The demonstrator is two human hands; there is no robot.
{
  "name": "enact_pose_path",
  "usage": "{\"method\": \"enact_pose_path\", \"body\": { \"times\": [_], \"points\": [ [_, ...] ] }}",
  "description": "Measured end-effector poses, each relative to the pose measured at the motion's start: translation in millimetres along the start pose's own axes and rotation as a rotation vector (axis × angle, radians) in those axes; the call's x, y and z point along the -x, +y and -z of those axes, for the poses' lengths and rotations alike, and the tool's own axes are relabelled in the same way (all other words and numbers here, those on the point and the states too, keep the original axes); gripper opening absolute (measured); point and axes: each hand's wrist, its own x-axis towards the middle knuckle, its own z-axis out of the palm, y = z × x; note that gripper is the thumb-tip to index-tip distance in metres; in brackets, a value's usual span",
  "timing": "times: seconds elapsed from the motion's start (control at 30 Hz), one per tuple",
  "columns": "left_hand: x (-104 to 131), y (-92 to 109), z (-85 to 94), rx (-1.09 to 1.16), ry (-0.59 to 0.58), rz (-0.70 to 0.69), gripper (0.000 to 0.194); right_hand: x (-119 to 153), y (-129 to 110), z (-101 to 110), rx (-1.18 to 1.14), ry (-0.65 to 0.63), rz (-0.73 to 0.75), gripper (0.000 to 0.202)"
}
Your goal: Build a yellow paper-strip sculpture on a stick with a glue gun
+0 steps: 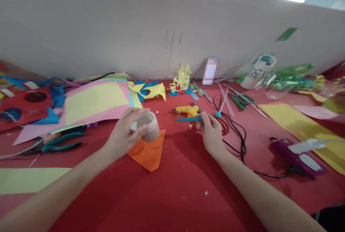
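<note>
My left hand [126,131] is wrapped round a short, whitish, see-through round container [153,131] with an open top, perhaps a cut piece of bottle. It is at a piece of orange paper [151,158] on the red table; whether it touches the paper I cannot tell. A thin curved line shows on the paper beside its base. My right hand [211,131] pinches a teal pen [188,119], its tip pointing left, above the table. Just behind the pen lies a yellow glue gun [185,109].
On the left are stacked coloured sheets [97,97], red cut-out pieces [27,104] and teal-handled pliers [64,142]. To the right, a black cable [244,135] runs to a purple power box [299,158]. Scissors [245,98], a white bottle [258,72] and green plastic bottles [293,70] stand or lie behind.
</note>
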Motion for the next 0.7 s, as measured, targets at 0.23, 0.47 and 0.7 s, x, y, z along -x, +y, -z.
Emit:
{"method": "enact_pose_path", "body": {
  "times": [0.23, 0.47, 0.7],
  "points": [
    [3, -12, 37.6, -0.029, 0.155, 0.13, 0.033, 3, 4, -1, -0.023, -0.061, -0.039, 0.032],
    [29, -18, 29.0, 0.046, -0.062, 0.131, 0.031, 13, -6, -3, 0.148, -0.142, -0.011, 0.035],
    [41, -24, 24.6, 0.058, -0.084, 0.133, 0.03, 14, -7, -3, 0.232, -0.162, 0.01, 0.036]
  ]
}}
